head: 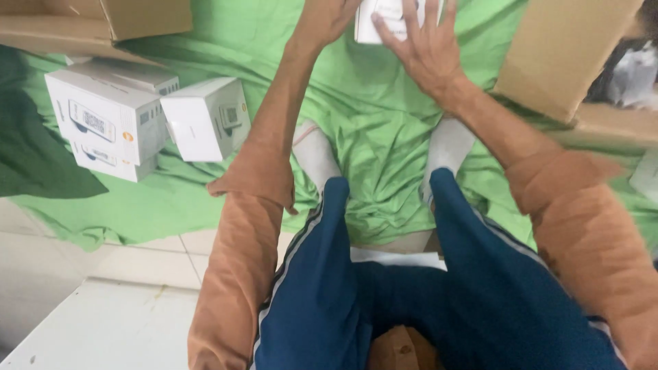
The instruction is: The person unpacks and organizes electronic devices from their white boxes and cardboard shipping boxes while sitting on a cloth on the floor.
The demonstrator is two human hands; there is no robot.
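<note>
At the top edge of the view, on the rumpled green cloth (370,130), a small white cardboard box (384,24) lies partly cut off, so its long axis cannot be told. The right hand (425,48) rests on it with fingers spread wide. The left hand (329,17) touches its left side, its fingers hidden. Smooth white boxes (130,116) sit stacked far left; brown cartons (562,55) flank the cloth.
</note>
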